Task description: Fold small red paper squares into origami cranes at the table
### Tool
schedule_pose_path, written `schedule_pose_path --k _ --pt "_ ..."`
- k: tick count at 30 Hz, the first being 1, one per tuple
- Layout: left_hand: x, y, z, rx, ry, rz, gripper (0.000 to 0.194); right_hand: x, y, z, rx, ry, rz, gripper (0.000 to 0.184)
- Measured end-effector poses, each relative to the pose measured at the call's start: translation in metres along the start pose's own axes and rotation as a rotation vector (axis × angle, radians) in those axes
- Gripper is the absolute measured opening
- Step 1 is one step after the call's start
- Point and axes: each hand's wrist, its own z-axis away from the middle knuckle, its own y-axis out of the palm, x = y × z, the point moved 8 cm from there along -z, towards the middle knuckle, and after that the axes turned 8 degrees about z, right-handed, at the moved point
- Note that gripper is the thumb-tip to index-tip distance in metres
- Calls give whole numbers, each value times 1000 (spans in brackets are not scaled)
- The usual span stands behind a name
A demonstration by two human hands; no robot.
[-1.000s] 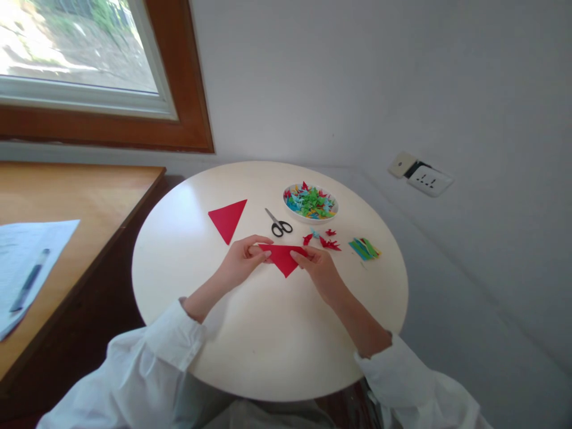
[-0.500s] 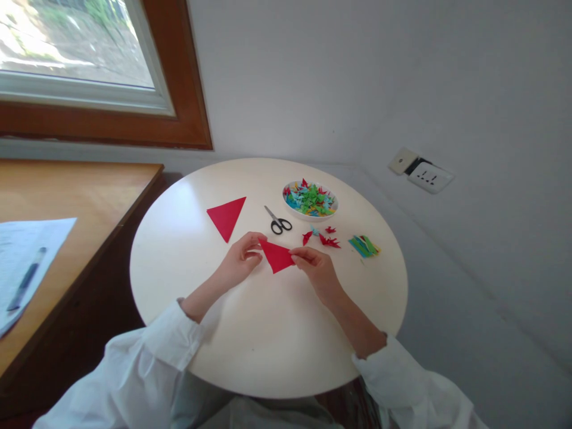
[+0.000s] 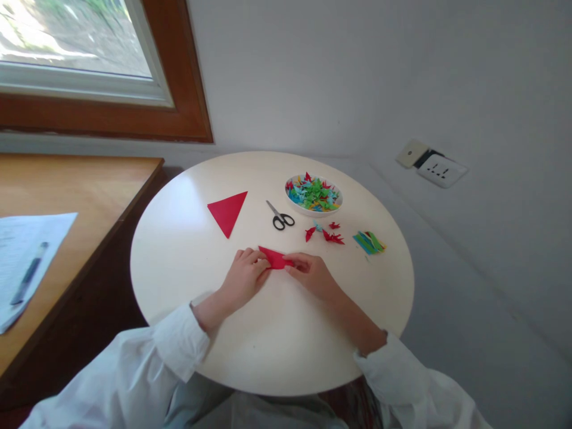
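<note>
Between my two hands is a piece of red paper (image 3: pixel 274 258), folded, its point facing up and left. My left hand (image 3: pixel 245 275) grips its left side, with the fingers curled over the lower edge. At the right corner, my right hand (image 3: pixel 311 274) pinches the paper between thumb and fingers. Beyond my left hand, a larger red paper triangle (image 3: pixel 227 213) lies flat. A pair of scissors (image 3: pixel 281 220) with black handles rests just past the paper. Several small folded paper cranes (image 3: pixel 329 235), red and light blue, lie beyond my right hand.
A white oval bowl (image 3: pixel 313 211) full of colourful folded paper stands at the back of the round white table (image 3: pixel 268 339). Green, blue and yellow paper strips (image 3: pixel 369 243) lie at the right. On the wooden desk (image 3: pixel 111 185) are paper sheets (image 3: pixel 56 229) and a pen (image 3: pixel 29 273).
My left hand has moved right and closed on the red paper, where before it was loosely at the left corner. Less of the paper shows now. The view has shifted slightly.
</note>
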Motion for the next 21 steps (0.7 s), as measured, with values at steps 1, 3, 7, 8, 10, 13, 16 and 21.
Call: schedule_pose_path --k 1,3,7,8,10,13,16,21 --pt "1 0 0 5 -4 10 20 2 -1 0 7 -23 48 25" --pt "2 0 1 16 -15 31 21 6 -4 0 -11 -71 140 26" --pt "5 1 -2 27 -57 72 20 15 -4 -2 -26 -190 276 19" --pt "6 1 -3 25 -69 88 18 16 -2 -3 -11 -211 300 16" --pt "7 0 -5 16 -86 135 15 18 1 -5 29 -233 333 15" --pt "8 -2 -8 3 -86 230 14 22 2 -7 69 -247 352 16" --pt "9 -3 -11 -7 -93 287 15 26 -2 -10 60 -263 339 15" --pt "13 -5 -14 -26 -124 301 15 20 -5 -18 76 -234 341 11"
